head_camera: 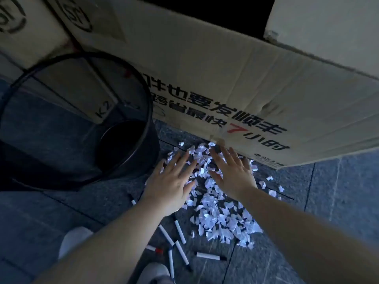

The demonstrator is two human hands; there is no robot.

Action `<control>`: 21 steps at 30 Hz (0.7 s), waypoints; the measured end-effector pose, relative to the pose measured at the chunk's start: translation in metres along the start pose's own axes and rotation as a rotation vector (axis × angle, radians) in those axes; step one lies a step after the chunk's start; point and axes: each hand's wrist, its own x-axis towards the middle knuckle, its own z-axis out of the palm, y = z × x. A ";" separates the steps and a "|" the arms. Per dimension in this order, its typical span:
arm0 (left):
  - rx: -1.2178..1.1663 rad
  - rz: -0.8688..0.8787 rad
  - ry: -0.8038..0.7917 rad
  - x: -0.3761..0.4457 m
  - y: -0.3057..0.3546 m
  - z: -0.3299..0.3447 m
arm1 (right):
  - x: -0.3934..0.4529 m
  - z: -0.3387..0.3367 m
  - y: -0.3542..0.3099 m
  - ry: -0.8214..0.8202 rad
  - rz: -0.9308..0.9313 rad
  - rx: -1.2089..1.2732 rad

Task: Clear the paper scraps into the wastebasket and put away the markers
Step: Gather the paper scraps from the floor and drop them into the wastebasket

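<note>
A heap of white paper scraps (219,214) lies on the dark tiled floor in front of a big cardboard box. My left hand (172,181) and my right hand (233,173) are spread flat, palms down, over the far end of the heap, fingers apart and holding nothing. Several white markers (180,232) lie scattered on the floor near my feet, one with a red cap (154,249) and another (210,256) lying alone to the right. A black mesh wastebasket (127,144) stands at the left, close to my left hand.
A large printed cardboard box (235,83) rises right behind the scraps, with more boxes (24,27) behind the wastebasket. A few stray scraps (272,191) lie to the right. My shoes (75,240) show at the bottom beside the markers.
</note>
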 end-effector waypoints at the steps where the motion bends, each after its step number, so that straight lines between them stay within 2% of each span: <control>1: -0.004 -0.035 -0.037 0.003 -0.005 0.008 | 0.005 0.005 0.001 -0.020 0.010 -0.014; 5: 0.009 -0.111 -0.052 0.015 -0.018 0.038 | 0.025 0.027 0.006 -0.036 0.005 -0.061; 8: 0.007 -0.155 -0.144 0.018 -0.022 0.052 | 0.036 0.038 0.004 -0.015 0.001 -0.093; 12: -0.004 -0.222 -0.178 0.019 -0.028 0.068 | 0.049 0.050 0.005 0.017 -0.001 -0.116; 18: 0.016 -0.313 -0.132 0.016 -0.033 0.089 | 0.053 0.064 0.002 0.002 -0.008 -0.121; 21: 0.065 -0.259 -0.044 0.014 -0.031 0.095 | 0.051 0.070 -0.003 0.098 -0.021 -0.159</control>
